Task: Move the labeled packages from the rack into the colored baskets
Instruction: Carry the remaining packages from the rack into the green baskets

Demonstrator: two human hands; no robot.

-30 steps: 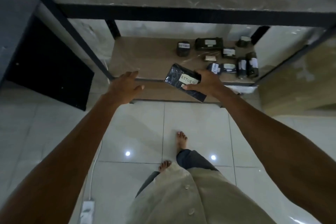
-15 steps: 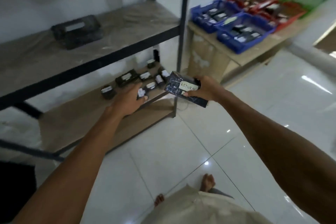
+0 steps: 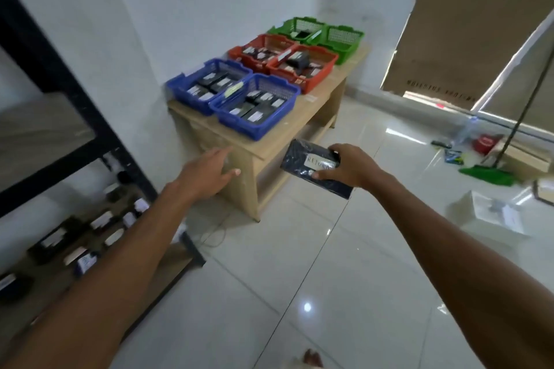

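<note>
Black plastic-wrapped package (image 3: 299,156) with a white handwritten label (image 3: 319,162) whose visible letters begin RETU, held in mid-air in front of the near end of the low wooden table (image 3: 265,145), below its top and apart from it. The right hand (image 3: 350,166) grasps the package's right end, fingers wrapped over the upper edge and thumb pressed beneath the label. The left hand (image 3: 207,172), in front of the table's near-left corner, is released: fingers extended and loosely spread, holding nothing. On the table, six plastic baskets stand in pairs: blue baskets (image 3: 254,132) at the near end, red baskets (image 3: 313,85) in the middle, green baskets (image 3: 346,49) at the far end. The blue and red pairs hold dark packages with white labels; one green basket holds a dark item. Left of the table stands the black metal rack (image 3: 60,69), its lower shelf carrying further labeled packages (image 3: 90,234), blurred. Right of the table, a green broom (image 3: 485,174) lies on the tiled floor (image 3: 299,249).
</note>
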